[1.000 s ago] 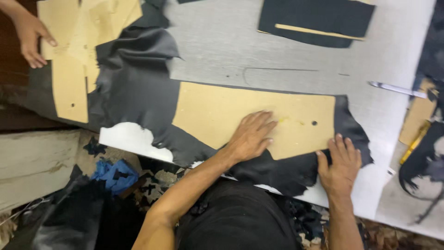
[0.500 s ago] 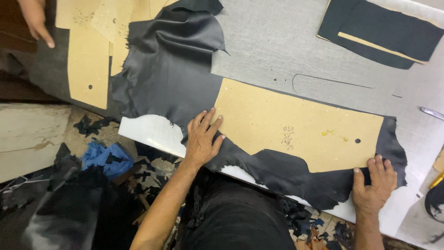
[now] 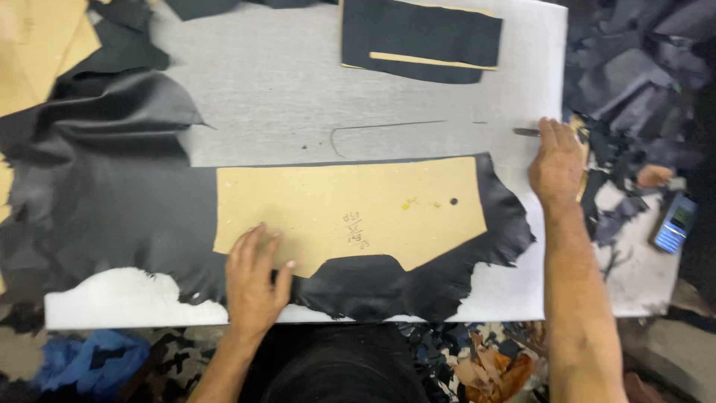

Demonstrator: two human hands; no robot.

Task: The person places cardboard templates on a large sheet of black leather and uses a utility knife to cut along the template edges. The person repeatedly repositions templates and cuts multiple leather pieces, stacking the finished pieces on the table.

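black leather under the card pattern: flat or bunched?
Mixed. The leather lies flat under the pattern, pinned by the left hand, but is wrinkled and folded toward its far left end.

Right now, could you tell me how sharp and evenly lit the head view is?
Head view: soft overall, slight motion blur; the cardboard pattern and left hand are readable, the black leather loses detail in shadow, and the right hand sits near a dim, cluttered edge.
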